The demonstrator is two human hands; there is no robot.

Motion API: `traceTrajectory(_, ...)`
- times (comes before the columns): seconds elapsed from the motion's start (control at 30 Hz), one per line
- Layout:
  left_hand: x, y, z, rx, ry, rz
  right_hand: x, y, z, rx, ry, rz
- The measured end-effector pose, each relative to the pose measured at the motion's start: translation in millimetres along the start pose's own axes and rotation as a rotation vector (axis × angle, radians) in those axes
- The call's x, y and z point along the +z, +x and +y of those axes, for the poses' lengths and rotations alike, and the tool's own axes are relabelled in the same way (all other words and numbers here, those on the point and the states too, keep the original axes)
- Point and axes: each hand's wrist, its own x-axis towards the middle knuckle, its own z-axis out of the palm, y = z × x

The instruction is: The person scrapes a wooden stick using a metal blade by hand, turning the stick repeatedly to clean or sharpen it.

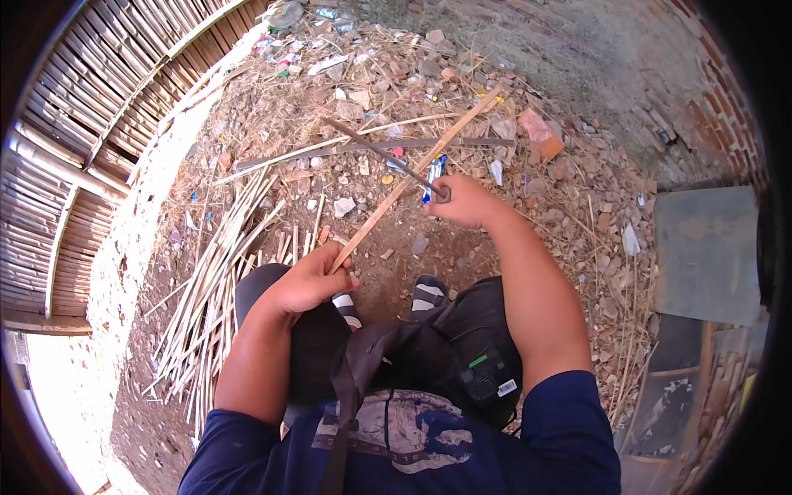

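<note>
My left hand [312, 282] is closed around the near end of a flat bamboo strip [450, 136], which slants away to the upper right. My right hand [469, 203] grips a long, narrow dark knife [371, 148], seen nearly edge-on. Its blade points to the upper left and crosses the strip near the middle; whether the two touch I cannot tell. The grip is mostly hidden by my fingers. On the ground left of my knee lies a bundle of thin split bamboo sticks [216, 280].
Beyond my hands, a long dark strip [330, 151] lies across littered, stony ground. A broken brick [540, 136] rests at the right. A bamboo-slat wall [91, 99] stands left, a rough wall [594, 74] at the back right. A grey panel [708, 256] stands at the right.
</note>
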Motion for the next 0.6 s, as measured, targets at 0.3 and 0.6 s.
traceTrajectory(0.3, 0.6, -2.6, 2.2, 0.014, 0.005, -0.079, -15.1, -0.3, 21.6, 0.138, 0.4, -0.041)
traceTrajectory(0.6, -7.4, -2.7, -13.7, 0.052, -0.014, -0.092, -4.7, -8.7, -15.1, -0.116, -0.013, -0.125)
